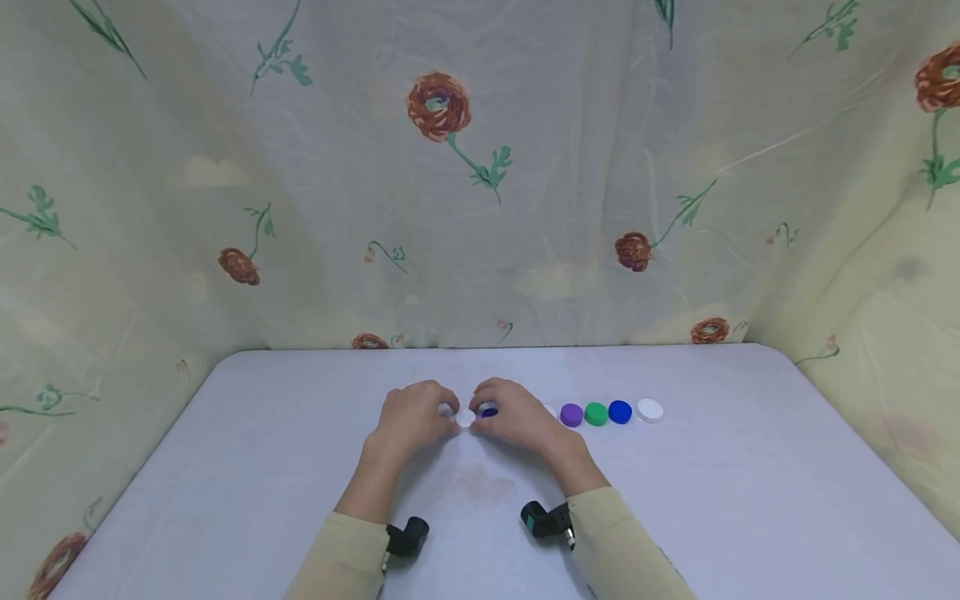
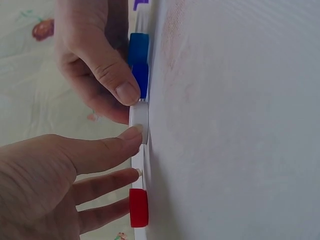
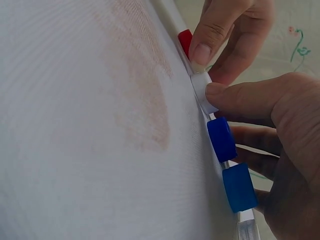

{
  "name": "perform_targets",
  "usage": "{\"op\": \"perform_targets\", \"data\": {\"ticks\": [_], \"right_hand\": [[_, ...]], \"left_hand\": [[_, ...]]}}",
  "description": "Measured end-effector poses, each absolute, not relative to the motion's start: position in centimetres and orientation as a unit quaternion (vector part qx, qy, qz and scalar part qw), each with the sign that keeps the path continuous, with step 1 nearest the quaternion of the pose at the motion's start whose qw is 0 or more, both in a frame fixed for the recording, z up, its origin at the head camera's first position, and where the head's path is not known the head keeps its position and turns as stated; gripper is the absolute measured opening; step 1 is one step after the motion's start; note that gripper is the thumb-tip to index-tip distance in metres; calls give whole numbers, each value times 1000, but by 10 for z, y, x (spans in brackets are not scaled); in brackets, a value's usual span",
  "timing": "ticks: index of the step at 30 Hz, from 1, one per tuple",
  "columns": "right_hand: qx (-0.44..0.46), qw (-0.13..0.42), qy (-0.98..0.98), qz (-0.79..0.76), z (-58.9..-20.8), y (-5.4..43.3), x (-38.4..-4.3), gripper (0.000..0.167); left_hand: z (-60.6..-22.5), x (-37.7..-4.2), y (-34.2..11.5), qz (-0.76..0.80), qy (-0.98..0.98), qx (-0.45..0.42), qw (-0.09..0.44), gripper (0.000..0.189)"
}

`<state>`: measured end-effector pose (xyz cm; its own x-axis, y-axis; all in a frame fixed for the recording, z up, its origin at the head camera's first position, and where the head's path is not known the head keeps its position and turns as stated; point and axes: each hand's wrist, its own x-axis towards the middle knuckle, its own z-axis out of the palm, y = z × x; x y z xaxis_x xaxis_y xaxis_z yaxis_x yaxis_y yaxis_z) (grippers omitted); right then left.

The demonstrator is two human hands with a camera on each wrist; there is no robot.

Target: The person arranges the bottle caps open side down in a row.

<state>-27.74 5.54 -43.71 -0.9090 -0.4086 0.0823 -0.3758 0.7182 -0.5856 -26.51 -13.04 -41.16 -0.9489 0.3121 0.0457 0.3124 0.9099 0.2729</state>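
A white bottle cap (image 1: 465, 417) stands between the two hands on the table. My left hand (image 1: 416, 414) pinches its left edge; in the left wrist view the thumb lies against the cap's near side. From the other side my right hand (image 1: 517, 418) grips the same cap with its thumb, fingers curled behind. Beside the right hand are a dark blue cap (image 3: 221, 139) and a lighter blue cap (image 3: 240, 187). A red cap (image 2: 139, 207) sits near the left hand's lower fingers. The fingertips behind the white cap are partly hidden.
The row continues rightward with a purple cap (image 1: 572, 415), a green cap (image 1: 596, 413), a blue cap (image 1: 620, 412) and a white cap (image 1: 650, 410). A floral curtain (image 1: 555, 183) hangs behind the white table (image 1: 480, 533). Both sleeves carry black wrist cameras.
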Motion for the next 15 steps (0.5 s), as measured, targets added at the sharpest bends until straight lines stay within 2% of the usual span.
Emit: {"op": "perform_targets", "data": {"ticks": [15], "right_hand": [[-206, 40, 925, -317, -435, 44, -276, 32]], "left_hand": [[-411, -265, -150, -152, -982, -113, -21, 42]]}}
